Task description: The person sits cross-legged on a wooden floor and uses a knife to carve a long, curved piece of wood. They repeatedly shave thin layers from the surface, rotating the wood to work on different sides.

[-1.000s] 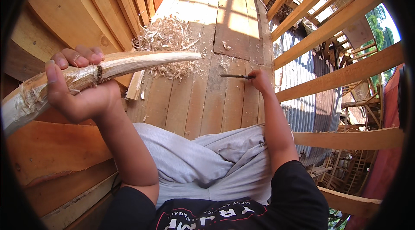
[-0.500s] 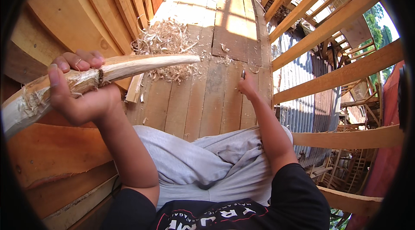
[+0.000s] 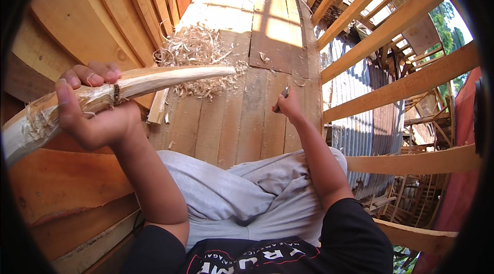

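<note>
My left hand [image 3: 100, 122] wraps around a thick, peeled wooden branch [image 3: 164, 78] with a pale, tapered end pointing right over the floor. A dark ring-like band circles the branch just beyond my fingers, and rough fibres stand up on its thicker part at the left. Out over the floorboards on the right, my right hand [image 3: 291, 105] is closed around a small knife [image 3: 281, 98]; part of its dark metal shows past my fingers, and the rest is covered. The knife is apart from the branch.
Curly wood shavings [image 3: 193, 50] are heaped on the plank floor [image 3: 234, 124] beyond the branch. Stacked boards [image 3: 77, 16] line the left side. A slatted wooden railing [image 3: 396, 109] runs along the right, with corrugated metal sheets [image 3: 355, 130] below it. My crossed legs [image 3: 226, 186] are close in front.
My right hand has shifted slightly left with the knife, which has turned so more of it shows. The branch and left hand stay nearly in place.
</note>
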The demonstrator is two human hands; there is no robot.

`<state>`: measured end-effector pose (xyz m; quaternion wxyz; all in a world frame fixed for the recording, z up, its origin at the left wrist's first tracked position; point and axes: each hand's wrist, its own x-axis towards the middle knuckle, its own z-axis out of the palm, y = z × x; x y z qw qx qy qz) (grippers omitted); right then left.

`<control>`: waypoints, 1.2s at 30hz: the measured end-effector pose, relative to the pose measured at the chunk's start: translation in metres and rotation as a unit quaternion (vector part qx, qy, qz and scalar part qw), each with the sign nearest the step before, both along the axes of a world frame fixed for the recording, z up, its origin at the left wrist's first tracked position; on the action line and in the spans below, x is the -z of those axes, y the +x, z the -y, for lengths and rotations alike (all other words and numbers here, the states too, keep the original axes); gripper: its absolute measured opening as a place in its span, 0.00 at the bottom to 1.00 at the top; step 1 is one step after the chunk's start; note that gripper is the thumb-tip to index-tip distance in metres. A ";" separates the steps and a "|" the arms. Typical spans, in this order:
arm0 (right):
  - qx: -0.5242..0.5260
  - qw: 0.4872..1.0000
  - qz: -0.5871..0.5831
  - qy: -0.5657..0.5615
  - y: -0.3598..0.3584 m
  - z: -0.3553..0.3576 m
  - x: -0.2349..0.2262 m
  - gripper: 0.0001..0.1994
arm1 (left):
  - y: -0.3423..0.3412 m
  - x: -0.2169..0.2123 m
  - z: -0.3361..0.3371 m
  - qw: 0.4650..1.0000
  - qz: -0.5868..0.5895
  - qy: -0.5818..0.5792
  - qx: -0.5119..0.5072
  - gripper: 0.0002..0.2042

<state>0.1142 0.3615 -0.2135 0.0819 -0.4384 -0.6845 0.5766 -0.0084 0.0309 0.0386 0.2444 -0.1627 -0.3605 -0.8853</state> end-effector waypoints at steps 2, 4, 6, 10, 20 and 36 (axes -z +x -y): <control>-0.001 0.994 0.108 -0.009 0.009 -0.037 0.025 0.25 | 0.001 -0.001 -0.005 1.000 0.001 0.005 0.005 0.14; -0.051 0.985 0.156 -0.045 0.019 -0.051 0.032 0.27 | 0.001 -0.002 -0.007 1.000 0.001 0.004 0.010 0.14; -0.125 0.981 0.120 -0.086 0.016 -0.029 0.017 0.28 | 0.001 -0.001 -0.002 1.000 -0.001 -0.005 -0.004 0.14; -0.097 0.991 -0.034 -0.087 0.005 0.001 -0.011 0.29 | 0.000 0.000 0.000 1.000 0.001 -0.008 -0.009 0.14; -0.180 0.982 0.029 -0.037 -0.004 -0.035 0.027 0.28 | -0.002 0.001 -0.001 1.000 -0.007 -0.007 -0.005 0.14; -0.135 0.985 -0.090 -0.060 -0.038 -0.015 0.009 0.28 | 0.000 -0.001 0.000 1.000 0.009 0.012 0.004 0.13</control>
